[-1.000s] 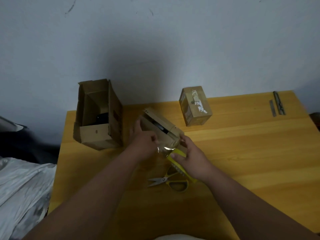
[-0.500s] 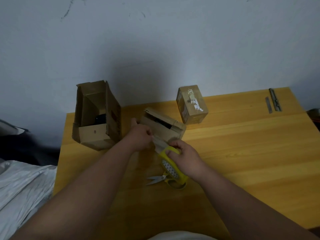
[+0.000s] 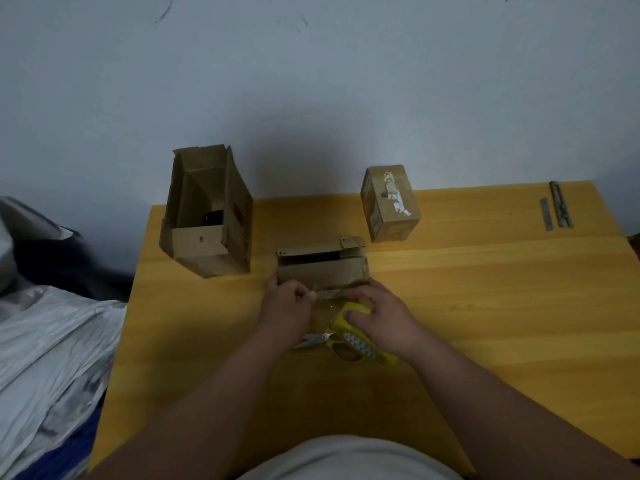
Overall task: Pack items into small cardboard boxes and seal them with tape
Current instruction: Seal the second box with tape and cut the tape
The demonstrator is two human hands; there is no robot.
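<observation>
1. Small brown cardboard box (image 3: 322,270) sits on the yellow wooden table (image 3: 485,306), mid-table, just ahead of both hands. Long axis runs left-right, parallel to the table's near edge; top flap partly raised, a dark slot showing beneath it.
2. Strip of clear tape (image 3: 329,294) stretched along the box's near lower edge, also left-right.
3. Left hand (image 3: 285,306): fingers curled, pinching the tape's left end at the box's left corner.
4. Right hand (image 3: 379,315): fingers curled round a yellow plastic tape dispenser (image 3: 360,337) at the tape's right end.
5. Yellow-handled scissors (image 3: 329,342) lie on the table under the dispenser, blades pointing left.
6. Open room: broad bare tabletop to the right, up to the right edge.
7. Tall open cardboard carton (image 3: 207,216) stands near the left edge; a closed taped cardboard box (image 3: 389,202) stands at the back edge.
</observation>
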